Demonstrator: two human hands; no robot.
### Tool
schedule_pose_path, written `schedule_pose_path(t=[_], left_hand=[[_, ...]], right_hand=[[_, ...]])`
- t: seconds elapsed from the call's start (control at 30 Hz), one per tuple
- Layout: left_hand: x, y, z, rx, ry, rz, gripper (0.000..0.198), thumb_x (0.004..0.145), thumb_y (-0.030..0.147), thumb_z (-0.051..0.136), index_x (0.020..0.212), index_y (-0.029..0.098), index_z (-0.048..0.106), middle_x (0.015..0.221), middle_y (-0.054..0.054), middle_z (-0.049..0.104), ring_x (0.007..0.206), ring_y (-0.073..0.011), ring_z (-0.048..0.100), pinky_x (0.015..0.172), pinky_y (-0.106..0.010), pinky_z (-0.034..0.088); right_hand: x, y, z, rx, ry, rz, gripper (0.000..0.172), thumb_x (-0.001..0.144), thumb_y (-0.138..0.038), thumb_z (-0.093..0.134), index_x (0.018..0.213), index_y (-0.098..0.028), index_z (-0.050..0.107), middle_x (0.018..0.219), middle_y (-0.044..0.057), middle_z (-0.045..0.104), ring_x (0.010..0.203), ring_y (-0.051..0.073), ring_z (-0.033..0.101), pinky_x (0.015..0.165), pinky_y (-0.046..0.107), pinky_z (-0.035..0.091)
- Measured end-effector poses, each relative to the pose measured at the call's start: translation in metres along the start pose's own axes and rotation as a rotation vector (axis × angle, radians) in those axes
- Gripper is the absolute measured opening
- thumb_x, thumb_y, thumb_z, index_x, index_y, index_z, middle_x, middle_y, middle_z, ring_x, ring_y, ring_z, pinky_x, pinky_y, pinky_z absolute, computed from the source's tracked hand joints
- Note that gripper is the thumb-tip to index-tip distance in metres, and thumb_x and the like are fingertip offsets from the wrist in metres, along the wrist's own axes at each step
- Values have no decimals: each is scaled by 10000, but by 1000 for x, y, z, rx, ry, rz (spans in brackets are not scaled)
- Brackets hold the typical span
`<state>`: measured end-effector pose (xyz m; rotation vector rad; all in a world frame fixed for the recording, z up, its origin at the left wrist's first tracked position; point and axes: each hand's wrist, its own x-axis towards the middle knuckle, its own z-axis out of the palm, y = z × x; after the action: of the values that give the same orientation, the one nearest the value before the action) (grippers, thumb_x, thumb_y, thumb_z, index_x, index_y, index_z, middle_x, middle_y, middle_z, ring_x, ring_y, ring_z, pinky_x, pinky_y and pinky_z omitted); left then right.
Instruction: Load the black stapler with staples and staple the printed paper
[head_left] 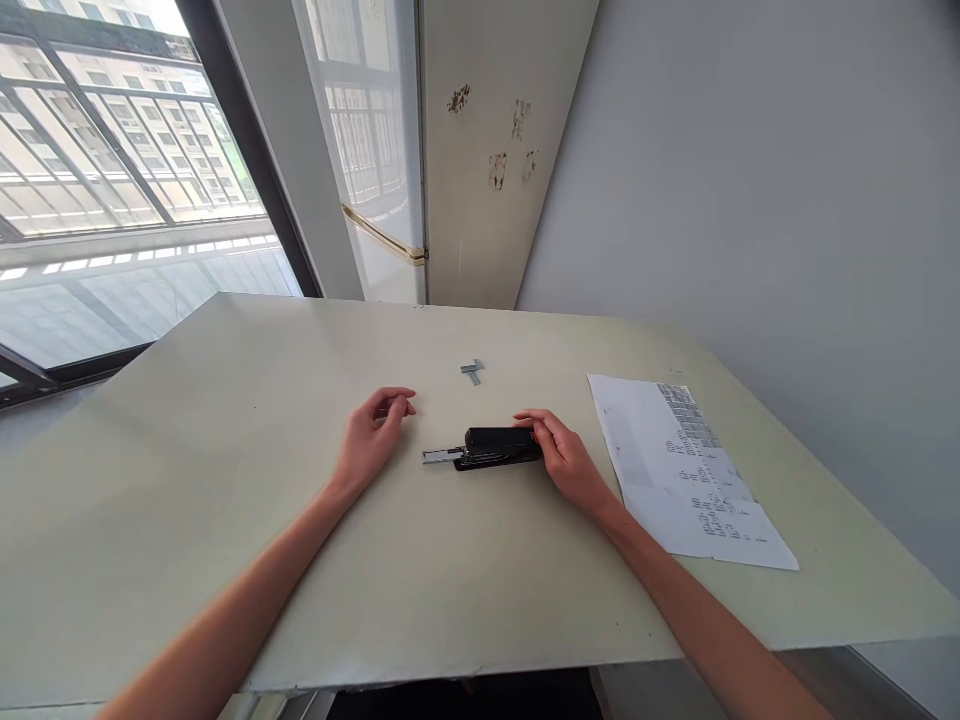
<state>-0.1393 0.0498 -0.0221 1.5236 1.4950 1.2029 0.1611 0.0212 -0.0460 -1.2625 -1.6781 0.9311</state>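
A black stapler point(499, 447) lies on its side on the table, with its metal staple tray point(442, 455) sticking out from the left end. My right hand point(562, 455) grips the stapler's right end, thumb and fingers around it. To the left of the tray, my left hand point(373, 425) rests on the table with its fingers loosely bent and somewhat apart; nothing shows in it. Beyond the stapler sits a small pile of staple strips point(472, 371), which neither hand touches.
A printed paper sheet point(637, 440) lies on the right of the pale table point(187, 480), beside my right forearm. A wall point(750, 180) runs along the right. Behind the table stands a white fridge-like cabinet point(480, 230), and a window point(127, 150) is at the left.
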Motion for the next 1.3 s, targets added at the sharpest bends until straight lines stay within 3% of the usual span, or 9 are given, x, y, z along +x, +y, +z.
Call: schedule_pose_path(t=[0.17, 0.33, 0.43, 0.57, 0.67, 0.77, 0.93, 1.13, 1.3], left_hand=[[0, 1, -6, -54, 87, 17, 303, 980, 458, 585, 1077, 211, 731, 987, -48, 741, 1030, -228, 673, 958, -343, 479], [-6, 8, 2, -264, -70, -26, 412, 964, 576, 646, 1068, 189, 740, 1086, -96, 773, 1104, -261, 687, 1014, -380, 520], [-7, 11, 10, -564, -150, -156, 445, 971, 590, 662, 1080, 167, 746, 1177, -134, 775, 1191, -283, 694, 1109, -424, 505], [-9, 13, 17, -1001, -246, -435, 469, 1054, 551, 536, 1090, 134, 749, 1294, -173, 741, 1238, -277, 704, 1157, -417, 508], [-14, 16, 22, -1153, -309, -571, 499, 1088, 513, 453, 1135, 110, 742, 1376, -188, 698, 1278, -263, 688, 1155, -381, 523], [-19, 21, 26, -1201, -340, -649, 485, 1088, 481, 451, 1139, 93, 738, 1350, -196, 702, 1263, -268, 694, 1119, -373, 553], [-19, 21, 27, -1209, -241, -689, 375, 1065, 379, 493, 1062, 99, 743, 1169, -184, 735, 1119, -245, 730, 979, -351, 613], [-13, 14, 19, -1027, 16, -433, 103, 944, 227, 633, 887, 158, 684, 871, -49, 649, 742, -121, 626, 695, -229, 556], [-15, 20, 13, -1044, -30, -432, 60, 882, 216, 676, 897, 160, 664, 805, -16, 577, 644, -95, 533, 577, -212, 488]], right_hand=[[-3, -3, -1, -41, -29, 14, 427, 1075, -557, 432, 1331, -270, 617, 1229, 81, 749, 1045, 249, 694, 889, 387, 548], [-10, -12, 2, -187, -95, -62, 380, 940, -601, 678, 1121, -267, 701, 977, 52, 743, 839, 240, 648, 720, 357, 520], [-10, -22, 1, -21, -123, 106, 394, 935, -616, 679, 1060, -243, 702, 913, 35, 747, 781, 215, 660, 664, 326, 516], [-8, -34, -4, 410, -308, 431, 447, 929, -591, 705, 1179, -220, 686, 944, 48, 779, 764, 208, 737, 691, 331, 598], [-7, -36, -7, 631, -437, 597, 408, 946, -544, 708, 1151, -191, 714, 982, 68, 772, 779, 196, 767, 676, 300, 634], [-7, -34, -7, 690, -456, 656, 365, 962, -516, 695, 1080, -173, 735, 998, 82, 764, 742, 177, 765, 640, 270, 639], [-9, -36, -5, 614, -444, 515, 456, 965, -558, 676, 1250, -203, 660, 1026, 86, 769, 749, 210, 783, 648, 316, 641], [-14, -30, 0, 112, -82, 104, 452, 975, -549, 655, 1349, -299, 612, 1159, 74, 766, 955, 262, 755, 811, 409, 616], [-15, -16, 8, -148, -1, -46, 344, 1003, -478, 622, 1303, -312, 639, 1200, 70, 763, 972, 278, 728, 766, 416, 600]])
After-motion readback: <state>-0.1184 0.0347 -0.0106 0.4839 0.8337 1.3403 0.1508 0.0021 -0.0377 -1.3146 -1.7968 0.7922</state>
